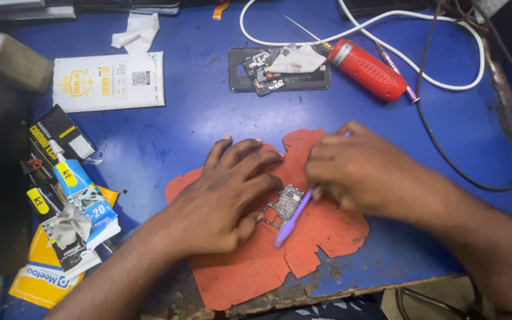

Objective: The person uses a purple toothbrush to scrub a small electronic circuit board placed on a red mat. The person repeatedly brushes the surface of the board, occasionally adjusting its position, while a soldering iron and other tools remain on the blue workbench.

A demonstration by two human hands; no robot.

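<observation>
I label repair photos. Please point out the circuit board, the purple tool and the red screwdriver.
circuit board [284, 205], head view, middle of board
purple tool [291, 220], head view, middle of the shaft
red screwdriver [371, 70], head view, handle

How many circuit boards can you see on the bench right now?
2. One small circuit board lies on the orange mat, pinned by the left hand. Another board sits in the opened phone shell up top. Others may be hidden.

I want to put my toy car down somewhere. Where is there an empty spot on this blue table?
The table is bare between the white packet, the opened phone and the orange mat. More bare blue lies right of the right hand, inside the black cable loop. The left edge is crowded with glue packets.
</observation>
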